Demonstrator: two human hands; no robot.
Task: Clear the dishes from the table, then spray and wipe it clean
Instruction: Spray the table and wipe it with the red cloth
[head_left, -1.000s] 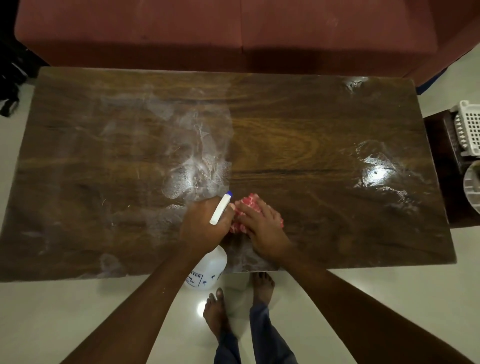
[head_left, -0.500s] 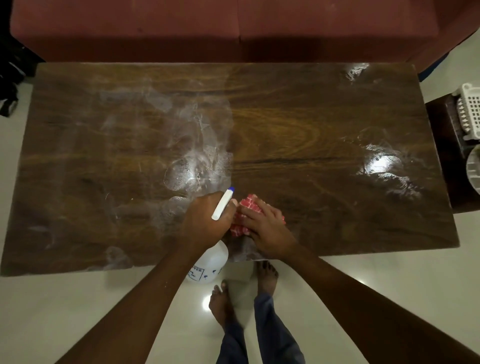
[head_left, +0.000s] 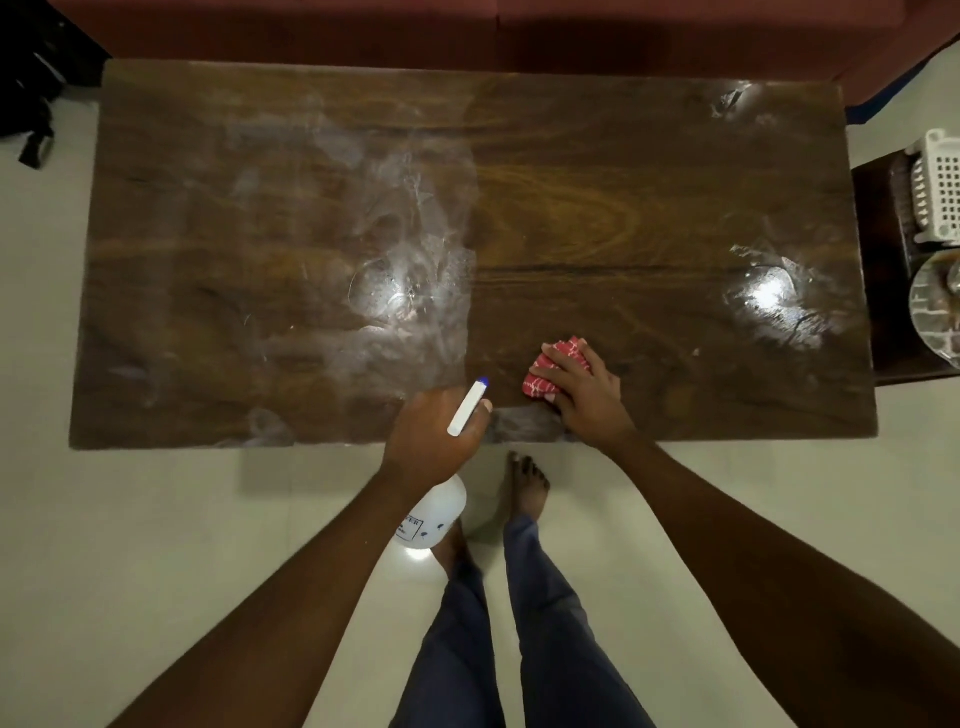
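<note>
Dark brown wood grain, streaked with whitish smears on its left half, is being shown by the table (head_left: 597, 208). At the table's near edge, red with a white check is being displayed by the cloth (head_left: 540, 385), and white with a blue tip by the spray bottle (head_left: 432, 514).

- The left hand (head_left: 431, 441) and right hand (head_left: 582, 387) are bare.
- Both forearms (head_left: 291, 597) are uncovered right to the frame's edge.
- The trousers (head_left: 550, 629) are blue, narrow-legged and ankle-length.
- The feet (head_left: 530, 483) are bare.
</note>
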